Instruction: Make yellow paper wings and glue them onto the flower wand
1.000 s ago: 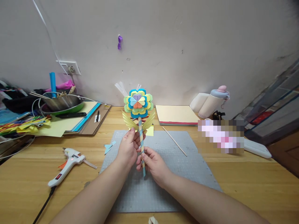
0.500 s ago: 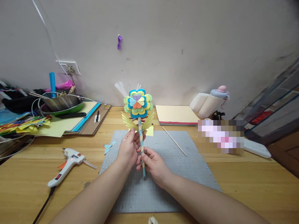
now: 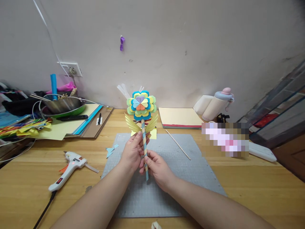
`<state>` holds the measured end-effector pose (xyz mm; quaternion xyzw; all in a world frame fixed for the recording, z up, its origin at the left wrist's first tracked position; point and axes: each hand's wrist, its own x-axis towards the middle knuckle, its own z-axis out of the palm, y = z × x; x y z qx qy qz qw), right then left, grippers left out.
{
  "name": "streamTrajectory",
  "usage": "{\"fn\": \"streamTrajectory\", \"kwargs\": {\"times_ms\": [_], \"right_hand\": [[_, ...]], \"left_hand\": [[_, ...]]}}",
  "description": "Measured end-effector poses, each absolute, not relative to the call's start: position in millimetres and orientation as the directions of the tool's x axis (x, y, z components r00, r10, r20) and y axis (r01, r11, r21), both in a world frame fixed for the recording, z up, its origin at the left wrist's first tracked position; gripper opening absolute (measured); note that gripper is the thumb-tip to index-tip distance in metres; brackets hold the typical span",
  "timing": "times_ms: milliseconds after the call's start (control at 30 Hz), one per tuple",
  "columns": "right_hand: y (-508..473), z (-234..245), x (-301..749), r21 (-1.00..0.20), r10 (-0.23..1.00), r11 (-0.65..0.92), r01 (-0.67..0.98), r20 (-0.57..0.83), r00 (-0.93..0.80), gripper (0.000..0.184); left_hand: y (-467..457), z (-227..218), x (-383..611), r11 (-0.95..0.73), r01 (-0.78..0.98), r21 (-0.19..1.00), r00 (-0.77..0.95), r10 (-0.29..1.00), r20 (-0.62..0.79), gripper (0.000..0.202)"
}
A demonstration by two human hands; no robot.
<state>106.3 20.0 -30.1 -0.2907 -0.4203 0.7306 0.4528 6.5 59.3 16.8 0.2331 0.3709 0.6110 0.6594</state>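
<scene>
Upright above the grey cutting mat (image 3: 176,190) is a paper flower wand (image 3: 144,143), its stick striped in blue and tan. A layered paper bloom (image 3: 141,105) in blue, yellow and green, with a multicoloured centre, tops it. Pleated yellow paper leaves (image 3: 133,123) spread to both sides below the bloom. My left hand (image 3: 132,151) is closed round the upper stick just under the leaves. Lower down, my right hand (image 3: 154,167) pinches the stick between thumb and fingers. Parts of the fingers behind the stick are hidden.
A white glue gun (image 3: 71,168) lies on the left of the table. Blue paper scraps (image 3: 111,151) and a thin wooden stick (image 3: 178,145) rest on the mat. Behind are a stack of paper (image 3: 181,117), a bottle (image 3: 216,103) and a metal bowl (image 3: 62,105).
The flower wand has shifted very slightly to the right at its top, with my left hand moving along with it. Both hands keep their hold, and the surroundings look the same.
</scene>
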Motion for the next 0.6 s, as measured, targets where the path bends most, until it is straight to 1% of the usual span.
{"fn": "streamTrajectory", "kwargs": {"times_ms": [200,433,600], "right_hand": [[20.4,-34.4,105.8,-0.878,0.902,-0.233,-0.418,-0.035,-0.429,0.026],[19.6,-34.4,104.8,-0.879,0.899,-0.229,-0.419,-0.026,-0.437,0.029],[18.1,-33.9,104.9,-0.878,0.896,-0.234,-0.417,-0.027,-0.444,0.030]], "left_hand": [[60.4,14.3,6.4,0.170,-0.613,0.771,0.009,0.978,-0.208,0.037],[57.4,18.1,6.6,0.137,-0.579,0.804,-0.046,0.979,-0.200,0.033],[55.8,22.9,6.9,0.117,-0.544,0.831,-0.053,0.984,-0.173,0.036]]}}
